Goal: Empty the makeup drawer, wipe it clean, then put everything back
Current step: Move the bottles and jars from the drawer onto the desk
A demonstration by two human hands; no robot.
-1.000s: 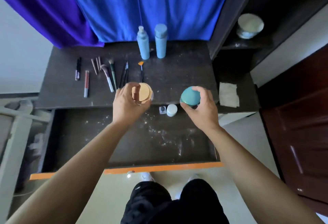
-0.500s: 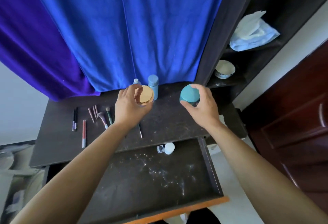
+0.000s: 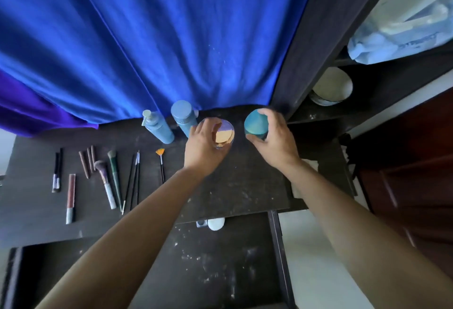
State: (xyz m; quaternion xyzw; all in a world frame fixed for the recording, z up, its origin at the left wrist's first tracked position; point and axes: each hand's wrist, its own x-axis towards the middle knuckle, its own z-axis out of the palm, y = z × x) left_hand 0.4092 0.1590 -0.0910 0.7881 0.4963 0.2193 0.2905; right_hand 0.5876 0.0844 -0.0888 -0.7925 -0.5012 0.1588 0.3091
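Bare along tabletop (image 3: pixel 245 193) between fan brush (image 3: pixel 161 161) and right edge; hemmed behind by blue bottles (image 3: pixel 182 115), curtain (image 3: pixel 171 39) and dark panel (image 3: pixel 318 39); crowded at left with brushes (image 3: pixel 107 181); open across drawer (image 3: pixel 220 272) save small white jar (image 3: pixel 216 223) at back edge

Both arms stretch forward, left hand (image 3: pixel 203 148) gripping a gold-lidded jar (image 3: pixel 225 134), right hand (image 3: pixel 275 142) a teal jar (image 3: pixel 255 125).

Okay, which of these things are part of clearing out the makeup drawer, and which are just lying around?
Job: open drawer, white-capped pot in it, gold-lidded jar in left hand, teal jar in right hand, blue bottles, brushes, pencils on tabletop.
Lying about: blue curtain, white bowl on shelf, pale bundle above.
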